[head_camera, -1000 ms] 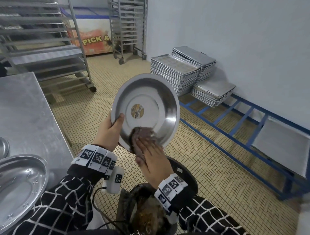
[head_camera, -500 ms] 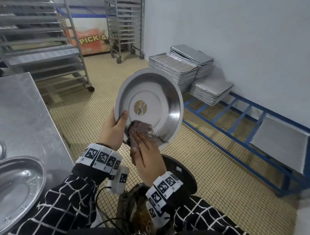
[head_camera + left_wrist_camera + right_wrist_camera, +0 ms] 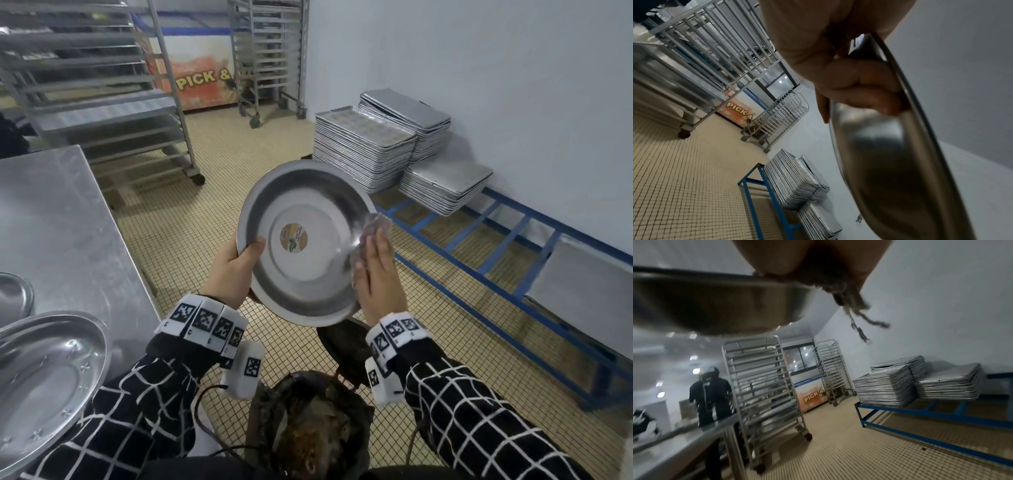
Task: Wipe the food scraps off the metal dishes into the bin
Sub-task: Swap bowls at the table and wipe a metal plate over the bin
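At the far left a steel table (image 3: 65, 219) is running along the frame edge, with an oval dish (image 3: 44, 377) sitting at its near corner and overhanging the edge, and a second dish rim (image 3: 15, 294) showing just behind it. Past the table, a wheeled rack (image 3: 102, 85) is standing on the tiled floor (image 3: 212, 171), with a strip of open floor lying between table and rack. The left hand (image 3: 233, 270) is gripping the round dish (image 3: 305, 240) at its left rim, thumb curled over the inside and fingers (image 3: 859, 87) wrapped behind. The dish is being held in the air, tilted toward the person, above the bin (image 3: 308, 428), which is standing on the floor between the 2 sleeves with brown scraps inside. The dish is looking shiny and mostly clean, with a round paper label at its centre. The right hand (image 3: 376, 274), fingers straight, is pressing a dark rag (image 3: 376, 226) flat against the dish's right rim; frayed threads (image 3: 861, 324) are hanging past the edge. To the right, 3 tray stacks (image 3: 366, 150) are resting on a low blue frame (image 3: 496, 274) along the wall, leaving open floor between frame and bin.
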